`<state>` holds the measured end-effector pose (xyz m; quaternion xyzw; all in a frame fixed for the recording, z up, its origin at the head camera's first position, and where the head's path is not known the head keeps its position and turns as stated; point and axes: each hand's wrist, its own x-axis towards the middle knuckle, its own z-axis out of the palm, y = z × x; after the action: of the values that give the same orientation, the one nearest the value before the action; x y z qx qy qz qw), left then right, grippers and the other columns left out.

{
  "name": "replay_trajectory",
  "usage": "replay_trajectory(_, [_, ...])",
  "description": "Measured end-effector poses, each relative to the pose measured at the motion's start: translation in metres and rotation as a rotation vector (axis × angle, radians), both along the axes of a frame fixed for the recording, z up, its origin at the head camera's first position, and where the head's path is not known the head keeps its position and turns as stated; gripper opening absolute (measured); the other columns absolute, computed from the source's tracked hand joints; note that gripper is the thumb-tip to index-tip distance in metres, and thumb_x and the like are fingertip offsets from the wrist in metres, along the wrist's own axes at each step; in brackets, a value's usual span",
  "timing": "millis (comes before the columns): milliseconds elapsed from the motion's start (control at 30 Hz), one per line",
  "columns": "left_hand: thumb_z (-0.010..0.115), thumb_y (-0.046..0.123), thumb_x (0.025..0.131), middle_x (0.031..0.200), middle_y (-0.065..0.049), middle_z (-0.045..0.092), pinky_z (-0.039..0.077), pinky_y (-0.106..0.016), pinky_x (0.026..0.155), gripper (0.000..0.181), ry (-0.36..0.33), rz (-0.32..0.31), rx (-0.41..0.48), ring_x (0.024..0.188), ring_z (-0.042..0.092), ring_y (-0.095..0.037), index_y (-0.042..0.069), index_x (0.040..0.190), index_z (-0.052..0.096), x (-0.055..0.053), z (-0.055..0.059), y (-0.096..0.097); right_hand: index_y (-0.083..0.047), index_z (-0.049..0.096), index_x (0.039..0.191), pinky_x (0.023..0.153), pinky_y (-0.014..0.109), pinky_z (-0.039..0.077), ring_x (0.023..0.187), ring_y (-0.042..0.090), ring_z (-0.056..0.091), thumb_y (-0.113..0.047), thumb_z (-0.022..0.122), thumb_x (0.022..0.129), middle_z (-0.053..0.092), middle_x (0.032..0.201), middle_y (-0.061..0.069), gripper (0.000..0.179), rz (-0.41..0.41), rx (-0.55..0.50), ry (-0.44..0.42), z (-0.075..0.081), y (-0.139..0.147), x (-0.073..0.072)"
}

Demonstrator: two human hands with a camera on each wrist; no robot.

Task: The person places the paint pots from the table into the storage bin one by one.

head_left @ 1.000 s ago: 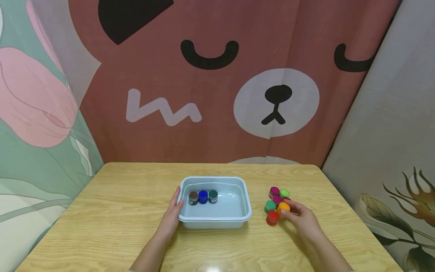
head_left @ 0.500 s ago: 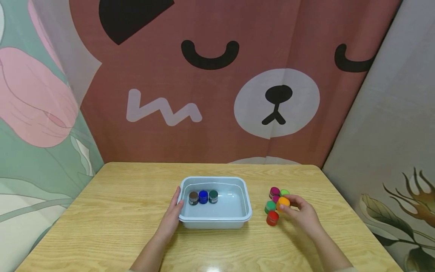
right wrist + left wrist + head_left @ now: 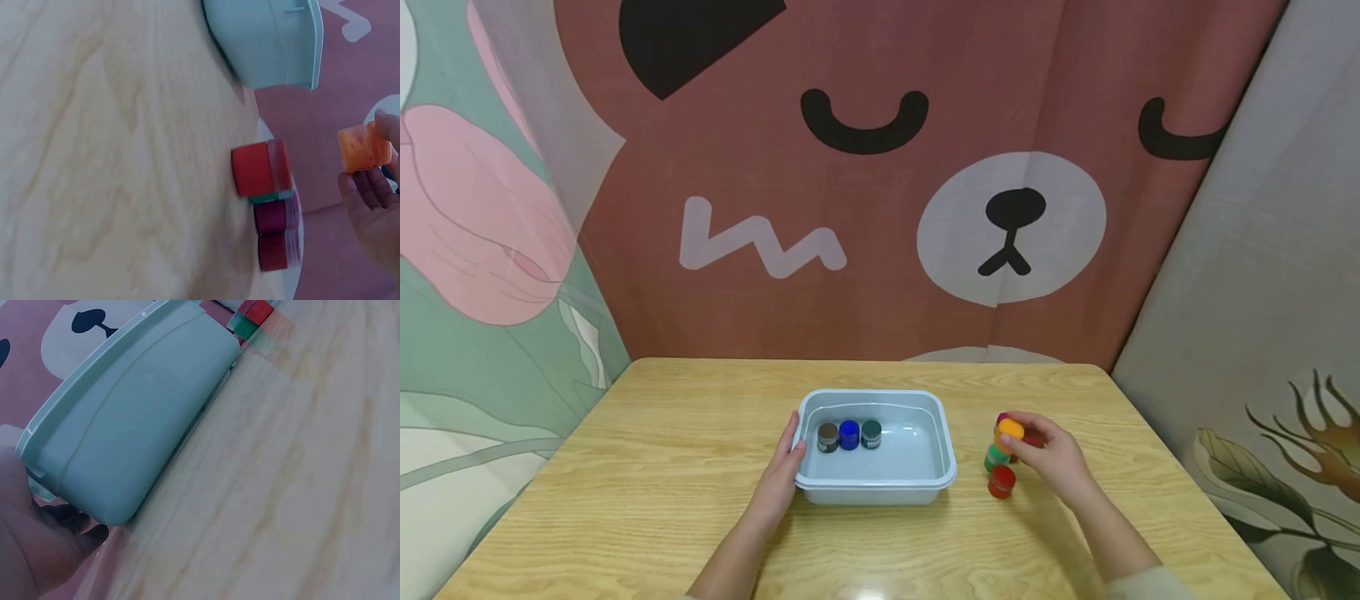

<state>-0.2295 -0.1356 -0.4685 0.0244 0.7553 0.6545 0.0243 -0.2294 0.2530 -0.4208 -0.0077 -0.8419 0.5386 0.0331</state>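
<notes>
My right hand (image 3: 1060,465) pinches an orange paint jar (image 3: 1009,431) between thumb and fingers, raised off the table. In the right wrist view the jar (image 3: 356,150) is tilted. Below it stand a red jar (image 3: 1002,482) and a green jar (image 3: 995,458), with other jars partly hidden by the hand. My left hand (image 3: 773,490) grips the left end of a pale blue plastic tub (image 3: 875,483). Inside the tub, a brown jar (image 3: 827,437), a blue jar (image 3: 849,435) and a dark green jar (image 3: 871,433) stand in a row toward the left.
The tub and jars are on a wooden table (image 3: 662,467). In the right wrist view, a magenta jar (image 3: 270,216) and a dark red jar (image 3: 273,252) stand past the red one. A curtain with a bear face (image 3: 865,250) hangs behind the table.
My right hand has lifted the orange jar from among the other jars and moved it slightly left and upward. The left hand and the tub have stayed put.
</notes>
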Motion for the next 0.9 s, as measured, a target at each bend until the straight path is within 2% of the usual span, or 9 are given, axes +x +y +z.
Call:
replay_trajectory(133, [0.031,0.029,0.107,0.166,-0.012,0.006,0.002,-0.066,0.119,0.057,0.0,0.0,0.002,0.152,0.001,-0.04,0.019,0.159,0.01,0.0,0.0,-0.001,-0.005,0.053,0.138,0.074,0.029,0.06,0.085,0.008,0.062,-0.033,0.072,0.089,0.061,0.123,0.014,0.059,0.026,-0.006,0.005,0.005,-0.007,-0.005])
replay_trajectory(367, [0.031,0.031,0.107,0.166,-0.011,0.006,0.001,-0.065,0.119,0.057,0.003,-0.006,0.018,0.152,0.0,-0.04,0.02,0.159,0.009,0.0,-0.001,-0.001,-0.012,0.055,0.138,0.063,0.028,0.057,0.09,0.013,0.058,-0.041,0.074,0.086,0.06,0.125,0.011,0.062,0.028,0.053,-0.002,0.018,-0.021,-0.013])
replay_trajectory(467, [0.031,0.03,0.107,0.166,-0.011,0.006,0.001,-0.066,0.119,0.057,0.001,-0.005,0.014,0.152,0.0,-0.04,0.021,0.159,0.01,0.0,-0.001,-0.001,-0.013,0.057,0.136,0.065,0.027,0.057,0.097,0.017,0.06,-0.041,0.075,0.085,0.061,0.126,0.012,0.061,0.036,0.05,0.001,0.022,-0.028,-0.016])
replay_trajectory(633, [0.032,0.028,0.107,0.166,-0.012,0.006,0.001,-0.065,0.12,0.057,0.002,0.002,0.014,0.152,0.001,-0.039,0.02,0.159,0.011,-0.001,-0.001,0.0,-0.011,0.058,0.135,0.077,0.023,0.058,0.104,0.022,0.063,-0.036,0.075,0.086,0.062,0.127,0.014,0.058,0.081,0.032,0.037,0.026,-0.042,-0.022])
replay_trajectory(767, [0.032,0.029,0.107,0.166,-0.011,0.006,0.001,-0.066,0.119,0.057,-0.002,0.003,0.01,0.152,0.0,-0.04,0.02,0.159,0.01,-0.001,0.0,0.0,-0.008,0.058,0.134,0.089,0.028,0.058,0.108,0.025,0.063,-0.032,0.074,0.088,0.061,0.127,0.015,0.054,0.117,0.023,0.069,0.029,-0.053,-0.026])
replay_trajectory(900, [0.031,0.03,0.107,0.167,-0.011,0.005,0.001,-0.066,0.119,0.057,-0.006,0.001,0.008,0.152,0.0,-0.039,0.021,0.159,0.009,-0.001,0.0,0.0,-0.009,0.06,0.132,0.089,0.031,0.058,0.109,0.026,0.062,-0.031,0.075,0.087,0.062,0.125,0.014,0.052,0.126,0.021,0.064,0.032,-0.065,-0.031])
